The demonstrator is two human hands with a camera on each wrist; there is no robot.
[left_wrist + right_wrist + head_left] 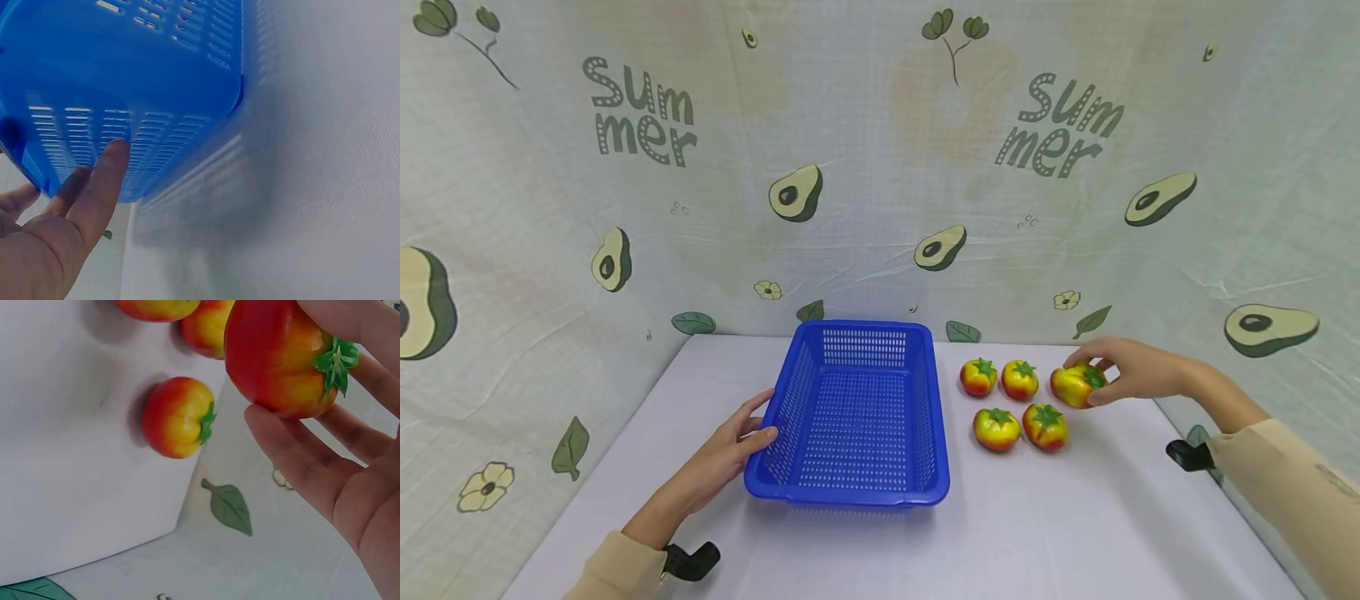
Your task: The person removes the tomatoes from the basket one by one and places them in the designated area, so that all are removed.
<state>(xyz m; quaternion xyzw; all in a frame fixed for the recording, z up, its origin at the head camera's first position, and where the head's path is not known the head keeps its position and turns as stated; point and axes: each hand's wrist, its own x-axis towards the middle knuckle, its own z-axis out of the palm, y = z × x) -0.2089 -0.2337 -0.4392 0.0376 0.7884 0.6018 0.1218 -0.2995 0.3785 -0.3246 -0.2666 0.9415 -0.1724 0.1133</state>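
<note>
A blue plastic basket (pixel 850 498) with slotted walls stands left of centre in the head view. My left hand (pixel 718 458) touches its left side, with fairly straight fingers against the outer wall; the wall (pixel 87 131) fills much of the left wrist view. At the right, my right hand (pixel 1142 369) holds a red-and-yellow tomato (pixel 1071 385) between thumb and fingers. Its green leafy top (pixel 337 362) faces the palm in the right wrist view. Several similar tomatoes (pixel 996 429) lie in two rows between the basket and the right hand.
The white tabletop (pixel 1037 533) spreads out in front of the basket and tomatoes. A pale cloth (pixel 865 167) printed with avocados, leaves and lettering hangs behind and at both sides. Black wrist mounts (pixel 692 561) stick out from both sleeves.
</note>
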